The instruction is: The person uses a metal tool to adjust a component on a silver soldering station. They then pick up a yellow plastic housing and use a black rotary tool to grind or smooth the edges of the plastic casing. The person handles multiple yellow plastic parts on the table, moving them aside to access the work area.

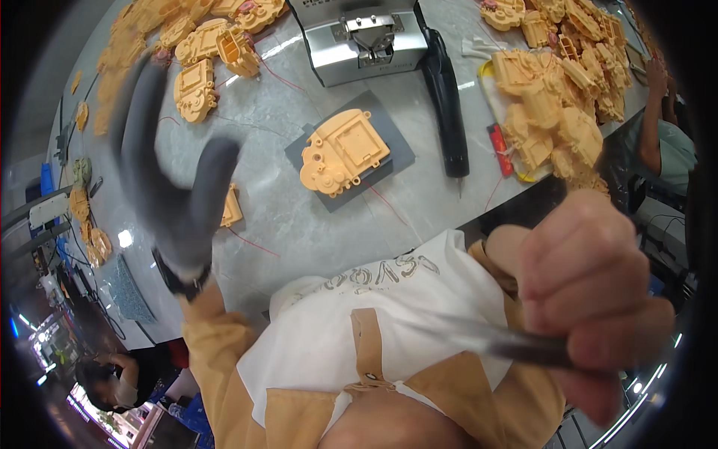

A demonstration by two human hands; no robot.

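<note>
Bare right hand [587, 277] of mine loomed closest, fingers pressed into a fist pinching a slim silver-grey metal tool [516, 343]; too blurred to tell tweezers from rod. Its tip pointed left over my white-and-tan top [449, 292], probably to hold the point away from the grey marbled table [434, 198]. Grey-gloved left hand [168, 196] was over the left side, motion-blurred, thumb and fingers spread, nothing between them. Orange-yellow moulded plastic housing [348, 150] lay recessed side up on a dark grey square pad [396, 142], apart from both hands, likely there for a steady, cushioned seat. Black stick-shaped driver [445, 112] lay to its right, presumably handy for that hand. Heap of similar orange-yellow housings [553, 97] sat farther right, likely bunched there to leave working room
</note>
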